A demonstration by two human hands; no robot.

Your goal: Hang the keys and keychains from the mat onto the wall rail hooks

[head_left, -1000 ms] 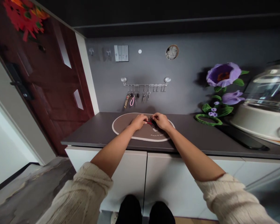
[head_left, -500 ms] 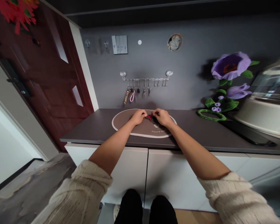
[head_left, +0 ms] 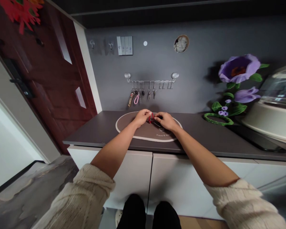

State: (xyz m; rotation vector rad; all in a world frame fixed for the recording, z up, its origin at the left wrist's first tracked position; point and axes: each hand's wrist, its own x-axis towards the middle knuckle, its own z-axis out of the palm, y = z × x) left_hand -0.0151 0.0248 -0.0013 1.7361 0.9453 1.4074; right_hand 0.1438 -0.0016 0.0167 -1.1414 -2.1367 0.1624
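The dark surface (head_left: 105, 130) carries one oval brown mat (head_left: 143, 135), which lies midway along it and reaches from near the back edge almost to the front edge. One white domed appliance (head_left: 274, 108) sits toward the right end. One flower ornament (head_left: 238, 68) with two large purple blooms stands at the back edge beside it.

Both hands meet over the back half of the mat, close together but not touching. The left hand (head_left: 141, 117) pinches one small red loop (head_left: 149, 118). The right hand (head_left: 165, 120) is closed with its fingertips on one small dark piece (head_left: 157, 122). The loop and the piece join in the gap between the hands, just above the mat. They are too small to tell how they connect.

The work looks fiddly. It goes best with fingertip grips close to the joint, the wrists low, and the parts held over the mat so a slip lands on it rather than rolling toward the front edge.

On the wall above the back edge hangs one hook rail (head_left: 149, 81). About five key bunches (head_left: 136, 98) hang at its left half, though the exact count is hard to read.
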